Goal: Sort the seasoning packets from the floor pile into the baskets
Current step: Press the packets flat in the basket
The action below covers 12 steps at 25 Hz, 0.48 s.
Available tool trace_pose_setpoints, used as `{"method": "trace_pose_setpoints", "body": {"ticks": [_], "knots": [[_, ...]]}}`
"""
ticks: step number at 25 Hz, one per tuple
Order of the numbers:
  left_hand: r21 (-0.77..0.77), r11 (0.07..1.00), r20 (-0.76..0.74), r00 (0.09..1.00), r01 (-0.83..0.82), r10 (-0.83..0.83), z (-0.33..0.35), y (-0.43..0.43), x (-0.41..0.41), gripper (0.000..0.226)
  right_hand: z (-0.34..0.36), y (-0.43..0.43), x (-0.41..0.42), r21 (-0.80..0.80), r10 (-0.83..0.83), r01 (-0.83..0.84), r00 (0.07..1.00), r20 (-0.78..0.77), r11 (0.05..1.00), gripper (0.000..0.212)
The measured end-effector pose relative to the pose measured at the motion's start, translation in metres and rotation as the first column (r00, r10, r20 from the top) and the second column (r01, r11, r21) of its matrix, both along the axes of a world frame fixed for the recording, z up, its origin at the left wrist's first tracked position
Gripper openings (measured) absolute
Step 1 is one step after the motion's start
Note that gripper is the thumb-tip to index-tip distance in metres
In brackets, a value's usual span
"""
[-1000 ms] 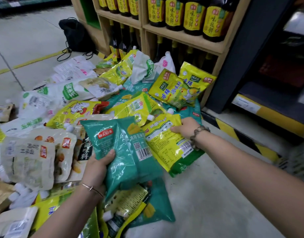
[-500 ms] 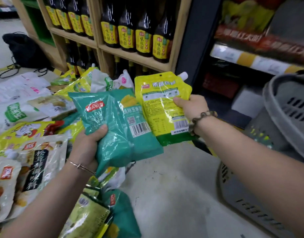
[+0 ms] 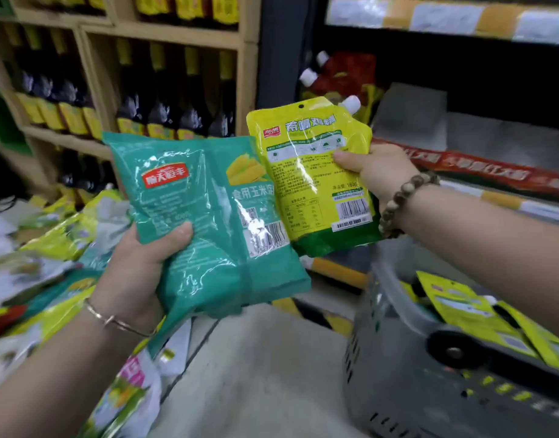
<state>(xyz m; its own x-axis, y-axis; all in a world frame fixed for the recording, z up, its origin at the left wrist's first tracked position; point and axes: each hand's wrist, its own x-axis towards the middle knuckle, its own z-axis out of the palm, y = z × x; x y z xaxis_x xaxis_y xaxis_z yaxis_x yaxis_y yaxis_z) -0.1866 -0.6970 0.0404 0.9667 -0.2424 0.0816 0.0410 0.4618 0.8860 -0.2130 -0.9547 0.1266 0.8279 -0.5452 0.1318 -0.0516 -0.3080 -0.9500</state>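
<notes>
The left hand (image 3: 136,273) grips two teal packets (image 3: 208,216) stacked together. Its thumb (image 3: 174,235) presses across the front one, while the fingers curl out of sight behind the stack. The right hand (image 3: 379,172) pinches a yellow spout pouch (image 3: 312,172) by its right edge, thumb (image 3: 344,159) on the printed face and fingers hidden behind it. The pouch stands upright just right of the left thumb, and its left edge covers the end of the lettering on the rear teal packet. Only the tip of the pouch's white cap (image 3: 350,104) shows above the right fingers. Below those fingers sits a grey basket (image 3: 398,374), cut off by the right and bottom edges of the view. The right forearm crosses over the basket and hides much of the inside, where several yellow pouches (image 3: 467,314) lie overlapping. Left of and below the left fingers, the floor pile (image 3: 50,241) of packets is smeared by blur and its labels cannot be read. It runs off the left edge of the view, and the left arm covers part of it. Bare grey floor (image 3: 256,374) shows between the pile and the basket. Beyond both sets of fingers, a wooden shelf (image 3: 177,36) holds dark bottles (image 3: 164,112) with yellow labels, and the top row is cropped. To its right, red pouches (image 3: 344,74) with white caps sit in a dim recess, partly behind the yellow spout pouch.
</notes>
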Motion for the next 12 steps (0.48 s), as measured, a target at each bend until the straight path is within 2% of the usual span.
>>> {"method": "trace_pose_setpoints", "body": {"ticks": [6,8,12], "knots": [[0.019,0.995,0.098,0.99,0.102,-0.103,0.066,-0.078,-0.017,0.031,0.057,-0.083,-0.055,0.08,-0.028,0.012,0.977,0.212,0.997,0.004],[0.047,0.989,0.076,0.987,0.14,-0.144,0.077,-0.11,-0.022,0.029,0.056,-0.11,-0.074,0.084,-0.054,0.038,0.978,0.199,0.996,0.006],[0.121,0.97,-0.008,0.977,0.21,-0.211,0.085,-0.183,-0.038,0.028,0.034,-0.17,-0.119,0.111,-0.19,0.181,0.979,0.074,0.977,0.008]]}}
